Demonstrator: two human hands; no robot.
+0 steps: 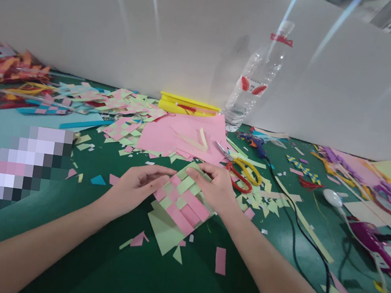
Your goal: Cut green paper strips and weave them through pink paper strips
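Observation:
A woven paper piece point(184, 200) in pink and light green strips is held tilted over the green table, between both hands. My left hand point(136, 184) pinches its left corner with thumb and fingers. At the upper right edge, my right hand point(217, 185) grips it, the thumb lying on top of a green strip. Beneath the weave, a plain light green paper point(164, 236) sticks out toward me. Scissors point(239, 169) with red and yellow handles lie just beyond my right hand, their blades on a pink paper sheet point(154, 134).
Paper scraps point(221, 260) are scattered around. A plastic bottle point(252, 84) leans by the white wall. A glue gun point(255, 144) with a black cord lies right of it. Finished woven pieces point(122, 127) pile up at left. A purple device point(377, 245) sits at right.

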